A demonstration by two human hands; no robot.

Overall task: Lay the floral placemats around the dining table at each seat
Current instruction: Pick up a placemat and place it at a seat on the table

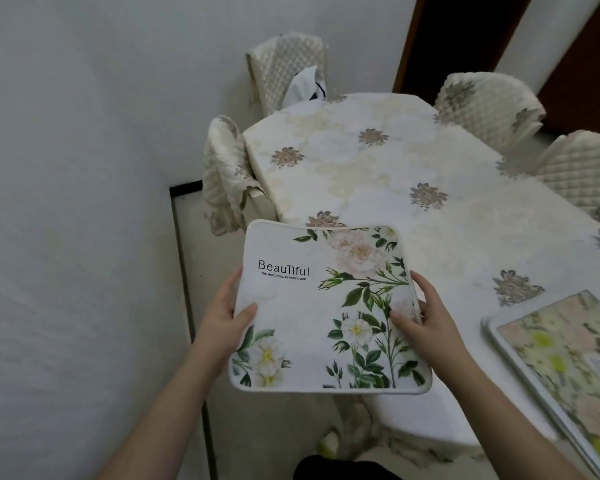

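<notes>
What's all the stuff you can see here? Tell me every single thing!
placemat: one, white with green leaves, pale flowers and the word Beautiful, held over the table's near corner
flat floral piece: one, pink and yellow flowers with a pale border, lying on the table at the right edge; blurred
table: one, covered in a cream cloth with grey-brown flower motifs
chairs: four, cream quilted covers, one at the far end, one on the left side, two on the right
white bag-like thing: one, on the far chair; unclear what it is
left hand: grips the placemat's left edge
right hand: grips its right edge
</notes>
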